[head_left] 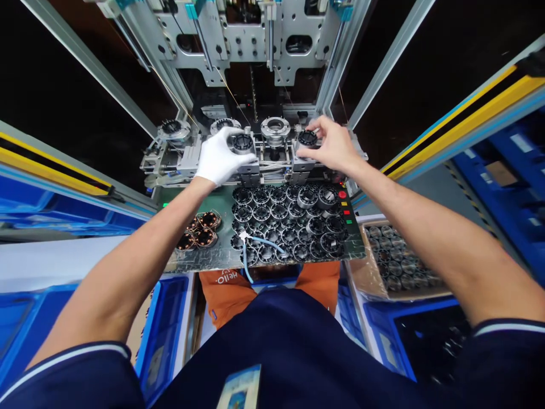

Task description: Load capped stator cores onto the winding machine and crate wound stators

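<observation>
1. While both arms stretch toward the silver metal machine point(251, 48), the white-gloved left hand point(221, 158) has thumb and fingers curled about a round black-topped slotted ring point(243, 142), spread just to its width.
2. And over on the other side, the bare right hand point(334, 145) pinches a matching black-topped ring point(307, 138) between thumb and fingertips, half curled!
3. Both pieces are up at the machine's front, near the round silver metal holder point(275, 128) between them; whether they're seated or held clear, I can't tell from here.
4. Now the score: a small cluster of copper-wound rings point(208, 220) sits at left on the worn green tabletop point(213, 258), seemingly the finished ones. Facing them, a big crowd of black-and-silver rings point(261, 213) shows no copper, so I'd call it early, with most left to do.
5. Look at the held pair: dark slotted tops, paler sides, no copper I can make out.
6. Blue-handled cutters point(266, 243) lie across the crowd, untouched.
</observation>
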`<state>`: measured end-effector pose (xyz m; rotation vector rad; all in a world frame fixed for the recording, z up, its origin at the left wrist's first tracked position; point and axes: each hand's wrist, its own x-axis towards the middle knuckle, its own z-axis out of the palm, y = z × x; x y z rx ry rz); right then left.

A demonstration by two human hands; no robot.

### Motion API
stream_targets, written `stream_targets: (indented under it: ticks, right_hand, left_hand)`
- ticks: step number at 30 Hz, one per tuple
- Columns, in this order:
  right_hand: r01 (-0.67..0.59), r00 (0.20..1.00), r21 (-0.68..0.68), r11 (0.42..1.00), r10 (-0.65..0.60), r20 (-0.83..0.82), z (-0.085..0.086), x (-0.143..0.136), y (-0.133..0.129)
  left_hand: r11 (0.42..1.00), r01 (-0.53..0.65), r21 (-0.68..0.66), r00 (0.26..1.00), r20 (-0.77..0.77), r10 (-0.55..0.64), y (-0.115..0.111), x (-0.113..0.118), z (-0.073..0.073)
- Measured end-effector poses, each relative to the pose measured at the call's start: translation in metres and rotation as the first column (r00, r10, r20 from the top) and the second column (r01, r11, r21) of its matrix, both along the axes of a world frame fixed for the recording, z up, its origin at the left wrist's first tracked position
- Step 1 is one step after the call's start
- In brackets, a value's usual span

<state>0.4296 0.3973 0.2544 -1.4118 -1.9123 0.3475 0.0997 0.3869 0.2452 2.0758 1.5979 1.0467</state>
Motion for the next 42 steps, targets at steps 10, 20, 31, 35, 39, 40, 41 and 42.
stream_targets:
  ticks: [10,20,31,35,39,40,41,42]
  right_hand:
    - [-0.461,0.579,-0.106,0.881,0.208,-0.788,0.035,-0.045,-0.164]
    - [-0.567,0.455,-0.105,0.817,0.204,-0.867,0.056,-0.038,-0.196]
    - [-0.536,0.475,-0.153,0.830,0.147,-0.867,0.059,-0.027,-0.206]
    - [-0.563,0.462,-0.162,0.810,0.146,-0.875,0.059,-0.026,-0.205]
    - [-0.579,0.454,-0.168,0.798,0.145,-0.879,0.057,-0.024,-0.204]
    - [-0.578,0.459,-0.172,0.798,0.143,-0.877,0.056,-0.023,-0.203]
    - [-0.574,0.466,-0.178,0.800,0.140,-0.874,0.056,-0.022,-0.203]
    - [-0.567,0.474,-0.184,0.803,0.135,-0.870,0.056,-0.021,-0.203]
  left_hand:
    - [0.870,0.437,0.229,0.573,0.675,-0.465,-0.150,0.046,0.020]
    - [0.897,0.363,0.252,0.752,0.489,-0.442,-0.178,0.036,0.042]
    - [0.887,0.410,0.210,0.680,0.578,-0.451,-0.192,0.046,0.049]
    - [0.888,0.417,0.192,0.670,0.596,-0.443,-0.192,0.048,0.051]
    - [0.889,0.428,0.163,0.688,0.579,-0.437,-0.186,0.048,0.049]
    - [0.885,0.435,0.165,0.686,0.576,-0.445,-0.183,0.047,0.048]
    - [0.882,0.438,0.173,0.688,0.566,-0.453,-0.181,0.046,0.047]
    - [0.880,0.440,0.177,0.699,0.547,-0.460,-0.178,0.045,0.046]
